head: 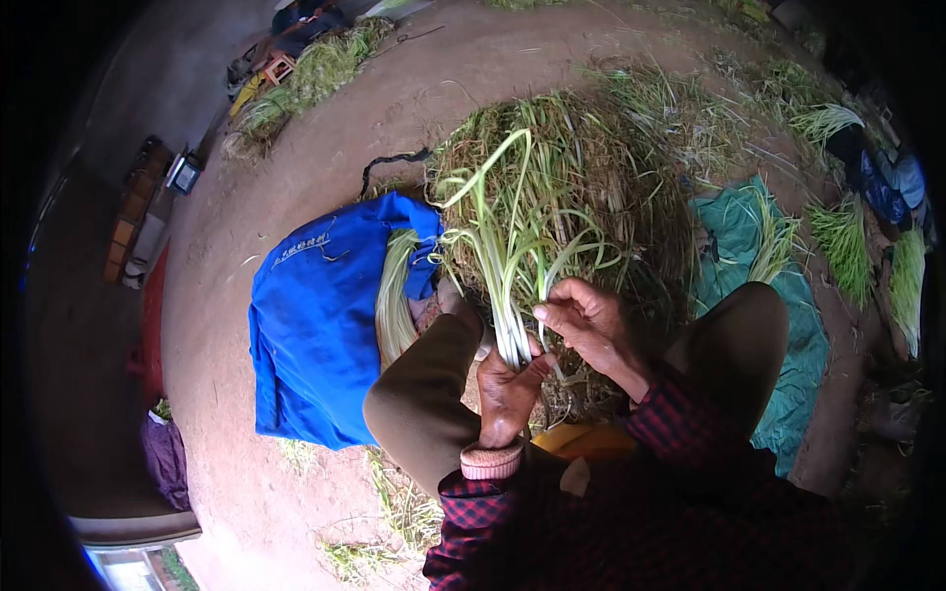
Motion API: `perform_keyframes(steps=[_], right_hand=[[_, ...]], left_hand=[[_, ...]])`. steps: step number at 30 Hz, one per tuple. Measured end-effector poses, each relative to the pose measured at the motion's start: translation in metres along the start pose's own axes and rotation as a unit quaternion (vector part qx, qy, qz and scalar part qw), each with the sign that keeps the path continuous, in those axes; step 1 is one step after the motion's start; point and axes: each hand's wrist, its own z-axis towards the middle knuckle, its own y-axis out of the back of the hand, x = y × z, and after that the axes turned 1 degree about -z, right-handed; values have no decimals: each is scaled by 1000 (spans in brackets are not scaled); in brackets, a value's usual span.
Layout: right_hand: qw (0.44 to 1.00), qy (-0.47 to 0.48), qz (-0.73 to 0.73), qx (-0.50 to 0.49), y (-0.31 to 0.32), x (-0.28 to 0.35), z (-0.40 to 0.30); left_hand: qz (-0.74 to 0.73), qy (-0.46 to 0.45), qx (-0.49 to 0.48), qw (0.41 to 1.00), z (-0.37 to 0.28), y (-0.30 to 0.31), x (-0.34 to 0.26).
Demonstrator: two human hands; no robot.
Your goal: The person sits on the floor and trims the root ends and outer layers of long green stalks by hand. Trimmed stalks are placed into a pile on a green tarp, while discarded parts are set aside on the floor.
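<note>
A small bunch of pale stalks with thin green leaves (502, 295), probably chives or young garlic, stands upright in my left hand (505, 395), gripped near the white lower ends. Just right of it, my right hand (591, 325) pinches a single stalk (545, 284) between thumb and forefinger. That stalk's lower end hangs close to my left thumb. Behind both hands rises a large heap of tangled green and brown leaves (576, 162). To the left, a blue cloth (318, 318) bearing writing partly covers a thick bundle of pale stalks (397, 303).
A teal plastic sheet (802, 347) lies beyond my right knee, with loose stalks (768, 240) on it. Green bundles (842, 247) line the far right. A person (310, 29) sits at top left near a small stool (279, 69). A dark digital device (185, 173) stands left.
</note>
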Motion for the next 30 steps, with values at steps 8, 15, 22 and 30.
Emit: perform_keyframes(steps=[8,15,22,30], right_hand=[[951,-157,-62,261,8,-29,-29],[963,-34,-140,228,6,-42,-45],[943,128,-260,162,-1,-35,-61],[937,71,-219,262,10,-27,-73]], left_hand=[[-181,68,-47,980,12,21,-2],[-202,146,-7,968,15,36,8],[-167,113,-58,978,15,29,7],[-134,2,-154,979,51,48,-50]])
